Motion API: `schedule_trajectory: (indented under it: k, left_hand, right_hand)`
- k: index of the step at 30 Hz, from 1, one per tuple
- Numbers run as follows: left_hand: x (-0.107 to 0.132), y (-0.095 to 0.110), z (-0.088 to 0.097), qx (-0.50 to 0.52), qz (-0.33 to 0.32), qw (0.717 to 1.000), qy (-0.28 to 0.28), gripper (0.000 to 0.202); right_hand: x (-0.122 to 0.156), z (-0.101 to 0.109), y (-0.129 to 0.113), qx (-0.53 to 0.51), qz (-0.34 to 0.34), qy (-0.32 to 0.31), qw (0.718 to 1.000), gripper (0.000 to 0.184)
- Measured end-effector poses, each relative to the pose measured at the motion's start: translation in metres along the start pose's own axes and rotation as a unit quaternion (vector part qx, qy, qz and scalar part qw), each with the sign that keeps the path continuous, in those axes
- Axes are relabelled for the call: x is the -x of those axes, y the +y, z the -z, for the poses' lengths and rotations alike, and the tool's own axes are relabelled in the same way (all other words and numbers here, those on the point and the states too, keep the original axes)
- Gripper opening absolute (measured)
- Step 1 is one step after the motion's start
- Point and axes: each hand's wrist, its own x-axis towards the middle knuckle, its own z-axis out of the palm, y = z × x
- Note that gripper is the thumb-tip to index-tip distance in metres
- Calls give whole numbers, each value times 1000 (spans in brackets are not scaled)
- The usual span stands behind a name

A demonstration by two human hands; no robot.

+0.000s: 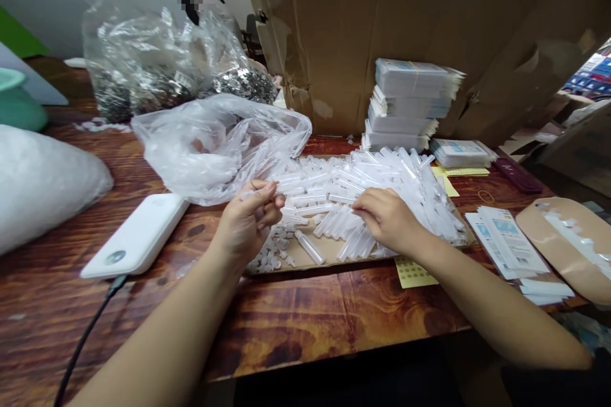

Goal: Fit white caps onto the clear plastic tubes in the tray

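A heap of clear plastic tubes (405, 184) lies on a flat piece of cardboard (329, 253) on the wooden table (305, 311). My left hand (248, 222) hovers over the left part of the heap, fingers pinched together on a clear tube. My right hand (389, 219) rests on the tubes in the middle, fingers curled down into them; what it grips is hidden. Small caps (274, 254) lie under my left hand.
A crumpled clear bag (214, 140) sits behind my left hand. A white power bank (136, 235) with a black cable lies left. Stacks of printed packets (410, 102), loose packets (508, 241) and a large cardboard wall (405, 25) stand behind and to the right.
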Motion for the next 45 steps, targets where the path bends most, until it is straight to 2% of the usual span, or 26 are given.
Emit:
schedule_trajectory:
  k: [3, 5, 10, 13, 15, 19, 22, 24, 26, 31, 36, 41, 45]
  left_hand:
    - [-1, 0, 3, 10, -3, 1000, -3, 46]
    - [-1, -1, 2, 6, -5, 1000, -13, 46]
    - [-1, -3, 2, 4, -9, 1000, -24, 45]
    - [-1, -3, 3, 7, -14, 1000, -23, 44]
    - [0, -3, 2, 10, -15, 999, -27, 43]
    - [4, -4, -3, 11, -9, 999, -43, 44]
    - [10, -5, -8, 9, -3, 998, -62, 47]
    - [14, -7, -12, 0, 0, 997, -81, 50]
    - [18, -10, -15, -14, 6, 995, -97, 52]
    - [23, -14, -20, -38, 33, 994, -102, 56]
    - [23, -13, -17, -37, 46, 996, -70, 59]
    - [32, -18, -19, -70, 65, 993, -76, 48]
    - [38, -20, -23, -84, 53, 993, -69, 43]
  right_hand:
    - [-28, -13, -15, 34, 26, -158, 987, 20]
    - [-49, -27, -24, 43, 18, -217, 975, 18]
    - [-81, -60, -25, 44, -37, -236, 970, 22]
    - [-84, -63, -19, 26, -51, -233, 971, 24]
    - [-78, -56, -17, 5, -46, -213, 976, 20]
    - [-52, -31, -14, -36, -51, -134, 989, 16]
    - [-30, -19, -10, -96, -49, 11, 994, 9]
    - [-19, -16, -9, -135, -14, 121, 983, 10]
    - [-13, -15, -11, -142, 29, 173, 974, 10]
    - [-10, -17, -18, -137, 98, 186, 968, 10]
    - [-8, -13, -19, -137, 90, 209, 964, 12]
    - [-2, -12, -23, -136, 125, 215, 959, 13]
    - [1, -14, -28, -102, 153, 214, 959, 12]
